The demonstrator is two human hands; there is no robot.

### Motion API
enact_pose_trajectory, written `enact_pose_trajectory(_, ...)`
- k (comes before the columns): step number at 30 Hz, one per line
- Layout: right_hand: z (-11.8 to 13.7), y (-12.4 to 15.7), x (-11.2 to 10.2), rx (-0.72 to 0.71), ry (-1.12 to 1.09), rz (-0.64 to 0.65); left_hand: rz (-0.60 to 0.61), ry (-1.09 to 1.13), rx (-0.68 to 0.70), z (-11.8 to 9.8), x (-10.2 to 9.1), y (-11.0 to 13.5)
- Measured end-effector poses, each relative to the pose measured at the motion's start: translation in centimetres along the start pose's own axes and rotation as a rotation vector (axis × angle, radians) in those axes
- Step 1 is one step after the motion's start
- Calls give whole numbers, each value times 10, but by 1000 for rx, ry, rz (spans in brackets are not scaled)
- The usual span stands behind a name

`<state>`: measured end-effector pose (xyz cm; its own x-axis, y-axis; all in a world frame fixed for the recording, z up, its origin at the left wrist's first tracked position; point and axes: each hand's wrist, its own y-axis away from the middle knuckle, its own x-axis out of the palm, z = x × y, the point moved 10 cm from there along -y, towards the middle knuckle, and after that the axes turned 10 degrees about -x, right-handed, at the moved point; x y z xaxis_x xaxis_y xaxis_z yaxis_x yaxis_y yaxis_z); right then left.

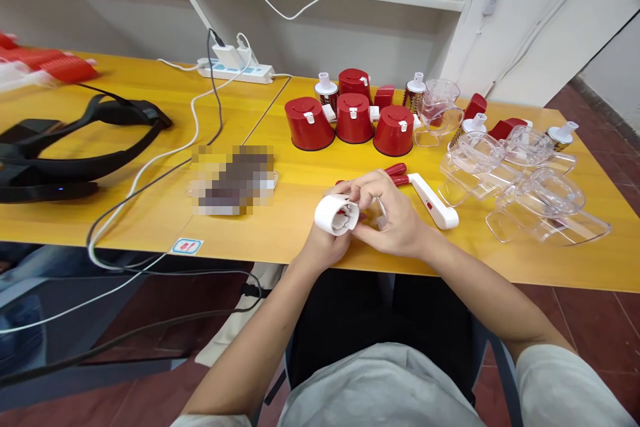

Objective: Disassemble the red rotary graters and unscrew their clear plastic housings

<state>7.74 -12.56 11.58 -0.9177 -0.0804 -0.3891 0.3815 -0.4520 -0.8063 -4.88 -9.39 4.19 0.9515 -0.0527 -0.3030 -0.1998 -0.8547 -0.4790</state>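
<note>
"What's being held there?"

"A white hollow plastic part (pixel 325 215). The left hand (pixel 326 245) supports it from below; the right hand (pixel 395 210) has its fingertips at the open end."

"And just beyond?"

"A white crank arm (pixel 434 203) lies on the counter (pixel 285 233), close to some red handles (pixel 396 170)."

"Farther back?"

"Four red cup-shaped bases (pixel 311 125) stand grouped near metal drums (pixel 413 100) with white shafts. Clear plastic housings (pixel 557 193) cluster to the right."

"Over on the left?"

"A black headset (pixel 113 160), and a white power strip (pixel 237 71) towards the back."
</note>
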Motion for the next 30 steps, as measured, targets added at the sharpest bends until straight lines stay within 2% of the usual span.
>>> enact_pose_trajectory(4,4,-4,-4,-25,-44,48,8,3,93,-1,-1,6)
enact_pose_trajectory(8,9,-7,-5,-31,-116,112,35,18,59,5,1,15)
enact_pose_trajectory(15,5,-2,-4,5,-179,134,-2,65,191,-13,-4,22)
enact_pose_trajectory(22,-5,3,-6,63,-225,109,-19,33,116,-16,-5,21)
enact_pose_trajectory(26,-11,3,-8,146,-234,88,2,42,67,0,-3,24)
enact_pose_trajectory(30,-18,5,-7,239,-238,56,32,71,-48,16,2,22)
